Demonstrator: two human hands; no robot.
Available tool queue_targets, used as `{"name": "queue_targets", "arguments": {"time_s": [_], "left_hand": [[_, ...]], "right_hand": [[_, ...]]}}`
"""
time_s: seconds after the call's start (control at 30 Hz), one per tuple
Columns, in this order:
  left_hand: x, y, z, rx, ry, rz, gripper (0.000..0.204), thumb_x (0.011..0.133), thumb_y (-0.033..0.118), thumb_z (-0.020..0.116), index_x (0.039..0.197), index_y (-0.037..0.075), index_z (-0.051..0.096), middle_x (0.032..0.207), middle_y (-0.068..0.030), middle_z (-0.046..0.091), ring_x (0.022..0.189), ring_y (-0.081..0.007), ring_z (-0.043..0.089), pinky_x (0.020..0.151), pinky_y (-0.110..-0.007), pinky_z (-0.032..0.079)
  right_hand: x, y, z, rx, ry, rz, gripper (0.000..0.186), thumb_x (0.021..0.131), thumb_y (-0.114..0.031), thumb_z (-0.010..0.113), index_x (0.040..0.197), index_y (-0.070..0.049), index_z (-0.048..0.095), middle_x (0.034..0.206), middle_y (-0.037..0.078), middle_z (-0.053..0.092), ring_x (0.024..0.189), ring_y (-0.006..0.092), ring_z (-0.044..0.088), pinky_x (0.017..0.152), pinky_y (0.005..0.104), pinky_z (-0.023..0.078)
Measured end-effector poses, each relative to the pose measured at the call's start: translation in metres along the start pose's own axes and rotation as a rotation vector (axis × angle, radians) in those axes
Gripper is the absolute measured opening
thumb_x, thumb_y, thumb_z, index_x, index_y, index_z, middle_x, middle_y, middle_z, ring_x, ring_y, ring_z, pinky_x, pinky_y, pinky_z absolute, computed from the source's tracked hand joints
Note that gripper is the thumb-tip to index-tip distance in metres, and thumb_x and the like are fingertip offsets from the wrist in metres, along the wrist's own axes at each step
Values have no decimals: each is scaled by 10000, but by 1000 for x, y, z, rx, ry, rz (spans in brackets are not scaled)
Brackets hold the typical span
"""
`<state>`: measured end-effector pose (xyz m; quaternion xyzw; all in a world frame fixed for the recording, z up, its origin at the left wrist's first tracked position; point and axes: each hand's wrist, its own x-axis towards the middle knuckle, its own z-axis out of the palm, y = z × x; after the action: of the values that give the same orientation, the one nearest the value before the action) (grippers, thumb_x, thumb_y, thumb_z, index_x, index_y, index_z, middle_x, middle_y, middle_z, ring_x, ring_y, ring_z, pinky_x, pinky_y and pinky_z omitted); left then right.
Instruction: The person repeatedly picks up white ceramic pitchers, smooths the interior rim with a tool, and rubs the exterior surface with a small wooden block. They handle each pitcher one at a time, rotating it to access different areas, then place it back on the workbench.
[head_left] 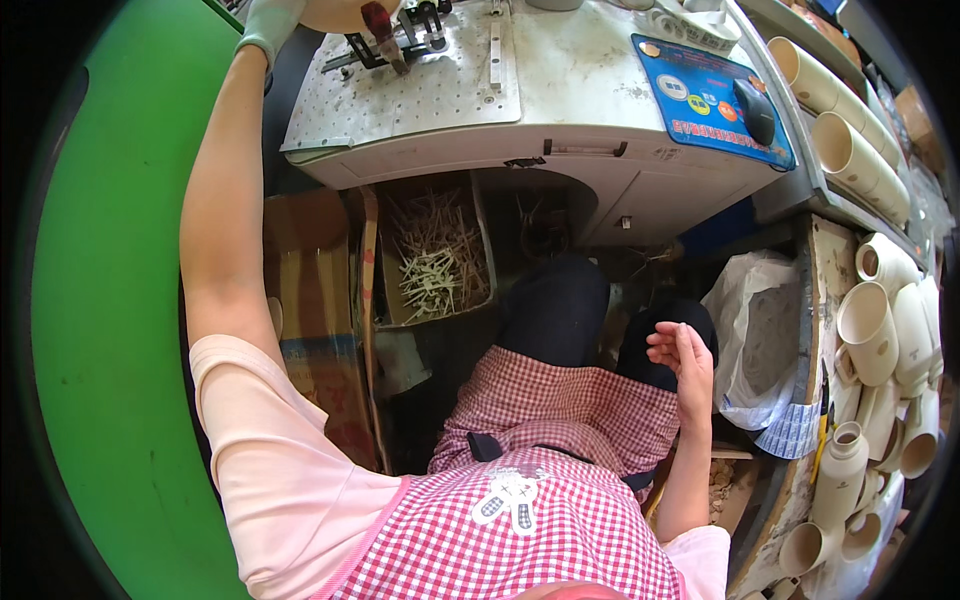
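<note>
My left hand, in a pale glove, reaches up to the top edge beside a cream rounded object, partly cut off; its fingers and grip are hidden. Right of it, a black metal fixture with a dark red part stands on a perforated plate on a white machine table. My bare right hand hovers over my right thigh, fingers loosely bent and slightly apart, holding nothing. The nearest thing beside it is a white plastic bag.
A green panel runs along the left. Below the table are cardboard boxes and a bin of pale sticks. A mouse lies on a blue pad. Cream cups and bottles fill shelves at right.
</note>
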<state>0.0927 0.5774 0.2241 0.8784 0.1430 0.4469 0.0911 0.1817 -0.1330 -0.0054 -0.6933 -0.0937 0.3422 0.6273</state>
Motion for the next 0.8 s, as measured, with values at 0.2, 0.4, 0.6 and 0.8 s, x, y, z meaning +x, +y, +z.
{"name": "queue_targets", "arguments": {"time_s": [0.2, 0.4, 0.6, 0.8], "left_hand": [[-1, 42, -2, -332, -227, -518, 262, 1006, 213, 627, 1143, 14, 728, 960, -68, 752, 777, -172, 706, 656, -330, 578], [-57, 93, -13, -544, -36, -475, 463, 1004, 268, 674, 1360, -21, 612, 1280, -116, 686, 1125, -172, 660, 976, -285, 515], [-317, 92, -30, 56, 415, -450, 435, 979, 241, 677, 1350, 21, 614, 1286, -168, 675, 1183, -286, 628, 1009, -393, 504], [-530, -8, -129, 564, -401, -1320, 730, 958, 489, 643, 1553, 114, 447, 1587, -215, 448, 1417, -399, 461, 1141, -479, 429]], "right_hand": [[2, 15, 13, -32, -29, 6, 400, 1127, -342, 485, 1171, -12, 706, 1006, 80, 755, 869, 131, 696, 827, 281, 568], [-6, 13, 30, -75, -121, -47, 389, 1129, -322, 483, 1203, -2, 691, 1016, 87, 744, 883, 139, 690, 847, 286, 561], [-42, 21, 23, -133, 22, -14, 390, 1116, -331, 520, 1214, 4, 695, 1037, 98, 753, 909, 148, 697, 881, 288, 551], [-69, 31, 29, -178, 0, -19, 394, 1117, -350, 516, 1216, -17, 700, 1024, 74, 749, 889, 133, 683, 870, 282, 545]]}}
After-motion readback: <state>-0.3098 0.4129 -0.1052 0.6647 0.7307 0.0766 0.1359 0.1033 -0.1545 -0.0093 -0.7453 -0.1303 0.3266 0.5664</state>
